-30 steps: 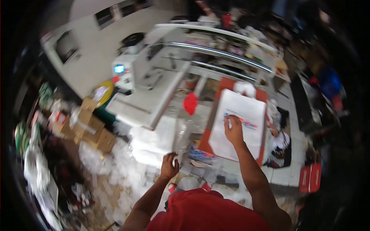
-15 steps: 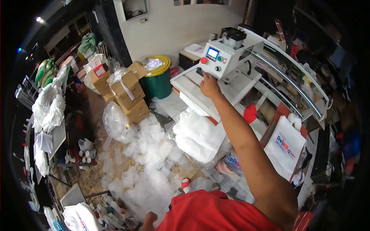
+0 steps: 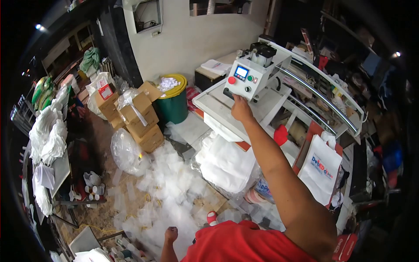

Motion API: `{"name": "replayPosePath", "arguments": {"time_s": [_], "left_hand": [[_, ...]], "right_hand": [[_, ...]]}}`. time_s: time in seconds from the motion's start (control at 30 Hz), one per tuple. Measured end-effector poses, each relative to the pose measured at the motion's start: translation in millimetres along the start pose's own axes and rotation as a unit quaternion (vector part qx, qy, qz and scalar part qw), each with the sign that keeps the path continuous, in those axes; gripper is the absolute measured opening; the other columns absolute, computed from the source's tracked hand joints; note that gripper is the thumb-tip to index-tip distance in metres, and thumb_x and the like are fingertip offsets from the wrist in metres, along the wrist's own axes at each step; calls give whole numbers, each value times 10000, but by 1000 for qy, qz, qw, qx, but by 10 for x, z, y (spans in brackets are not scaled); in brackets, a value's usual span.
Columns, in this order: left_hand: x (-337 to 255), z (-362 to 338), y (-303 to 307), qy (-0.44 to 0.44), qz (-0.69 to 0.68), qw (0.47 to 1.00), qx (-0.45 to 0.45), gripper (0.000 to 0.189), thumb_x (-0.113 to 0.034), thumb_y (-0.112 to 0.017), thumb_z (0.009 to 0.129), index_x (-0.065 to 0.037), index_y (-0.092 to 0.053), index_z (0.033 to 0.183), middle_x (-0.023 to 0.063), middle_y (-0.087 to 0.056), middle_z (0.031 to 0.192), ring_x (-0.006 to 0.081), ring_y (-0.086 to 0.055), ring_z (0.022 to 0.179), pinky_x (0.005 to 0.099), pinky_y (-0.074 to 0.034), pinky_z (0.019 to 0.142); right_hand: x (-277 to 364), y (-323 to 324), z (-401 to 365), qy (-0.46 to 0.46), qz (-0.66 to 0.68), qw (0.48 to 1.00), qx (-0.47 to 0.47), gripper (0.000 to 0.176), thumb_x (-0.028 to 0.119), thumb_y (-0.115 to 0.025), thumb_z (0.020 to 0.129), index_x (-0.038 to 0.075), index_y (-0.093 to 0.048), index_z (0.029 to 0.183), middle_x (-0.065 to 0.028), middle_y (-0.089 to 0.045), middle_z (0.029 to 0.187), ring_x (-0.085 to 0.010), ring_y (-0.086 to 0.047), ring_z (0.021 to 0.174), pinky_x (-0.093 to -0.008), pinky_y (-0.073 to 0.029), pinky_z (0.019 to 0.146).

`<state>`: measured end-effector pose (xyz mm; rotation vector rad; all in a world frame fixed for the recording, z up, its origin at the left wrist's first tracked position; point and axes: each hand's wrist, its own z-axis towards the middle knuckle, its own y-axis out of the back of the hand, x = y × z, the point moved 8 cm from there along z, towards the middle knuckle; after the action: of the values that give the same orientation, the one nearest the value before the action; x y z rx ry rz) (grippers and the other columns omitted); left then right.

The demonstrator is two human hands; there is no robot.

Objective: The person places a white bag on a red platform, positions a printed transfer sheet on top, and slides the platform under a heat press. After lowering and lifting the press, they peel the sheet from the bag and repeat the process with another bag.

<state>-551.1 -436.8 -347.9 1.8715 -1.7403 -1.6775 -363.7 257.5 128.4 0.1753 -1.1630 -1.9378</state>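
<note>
My right hand [image 3: 241, 109] reaches out to the white heat press [image 3: 251, 81], its fingers closed on the black handle [image 3: 228, 93] at the front. The press's control box carries a lit screen [image 3: 241, 72] and a red button [image 3: 231, 80]. Low by my red shirt hangs my left hand [image 3: 171, 234], fingers curled in and nothing visible in them. Below the press, a stack of white fabric bags [image 3: 227, 161] sits in clear plastic. To the right, a printed white bag [image 3: 321, 163] lies on a red-edged board.
Thin translucent sheets [image 3: 170, 192] litter the floor in front of me. Cardboard boxes [image 3: 142, 113], a clear plastic bag [image 3: 126, 150] and a green bin with a yellow rim [image 3: 174, 107] stand left of the press. Chrome rails [image 3: 305, 94] curve along its right side.
The view has shifted slightly, so the room sits a little differently. My left hand has come further into view. My right hand stays at the press handle.
</note>
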Motion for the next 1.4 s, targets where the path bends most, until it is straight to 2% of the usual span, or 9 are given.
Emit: {"name": "replayPosePath", "arguments": {"time_s": [0.5,0.6,0.8,0.83,0.93,1.07,1.27,1.37,1.4], "left_hand": [[-11,-256,-530,12,194,946,258,412,-368,-492,860,-49,-694,1026,232,-687,1066,399,-642,1055,457,-509,934],[153,-474,-1059,-132,420,697,566,356,-361,-538,797,-105,-724,959,197,-696,1054,353,-659,1035,427,-537,880],[-713,367,-1107,-334,473,725,373,217,-230,-643,753,-154,-727,937,107,-722,903,278,-699,825,389,-557,736],[-588,706,-1073,-45,229,887,399,156,-166,-687,741,-156,-717,894,99,-709,815,259,-692,738,377,-552,708],[-1147,1419,-1077,-53,140,946,286,146,-181,-669,777,-74,-712,866,134,-705,739,261,-697,708,380,-552,712],[-2119,1706,-1167,-142,91,943,287,233,-239,-596,925,-25,-652,999,89,-700,798,183,-677,594,319,-497,437],[-3028,1668,-1640,-291,185,897,278,239,-221,-571,905,-11,-655,983,125,-721,882,219,-707,711,357,-567,625],[-3577,1186,-1904,-564,345,679,318,317,-301,-556,899,-53,-700,1037,188,-700,1058,356,-660,1020,413,-523,918],[-3883,1032,-1700,-466,234,787,329,309,-314,-587,914,-65,-695,1061,187,-699,1063,346,-662,1033,414,-530,909]], "right_hand": [[-165,654,-638,-82,-4,996,20,502,123,-625,817,-29,-467,1269,-251,-551,1223,-421,-507,1167,-478,-427,1018],[-369,989,-1041,-115,-20,993,0,506,119,-652,816,20,-482,1282,-226,-564,1229,-405,-504,1185,-465,-445,999],[-755,1745,-1902,-206,-144,966,-60,489,424,-707,831,75,-612,1160,-136,-607,1150,-349,-535,1124,-502,-447,899],[-782,1884,-2031,-240,-158,955,-71,504,455,-713,819,70,-624,1133,-132,-608,1137,-339,-531,1122,-500,-430,897],[-923,2165,-2405,-293,-179,933,-104,548,537,-723,785,63,-646,1048,-121,-623,1093,-312,-516,1104,-484,-379,897],[-1122,2640,-2855,-334,-202,907,-156,533,558,-740,757,61,-647,924,-97,-651,979,-300,-521,1021,-472,-368,865],[-1408,3153,-3463,-389,-209,881,-168,448,493,-758,746,77,-632,852,-78,-661,920,-305,-539,982,-471,-366,879],[-1462,3279,-3639,-405,-235,868,-169,329,378,-740,760,87,-626,864,-70,-654,944,-315,-547,968,-491,-379,882],[-1501,3271,-3693,-415,-239,861,-170,298,339,-731,763,85,-630,883,-78,-649,955,-320,-550,969,-502,-381,891]]}}
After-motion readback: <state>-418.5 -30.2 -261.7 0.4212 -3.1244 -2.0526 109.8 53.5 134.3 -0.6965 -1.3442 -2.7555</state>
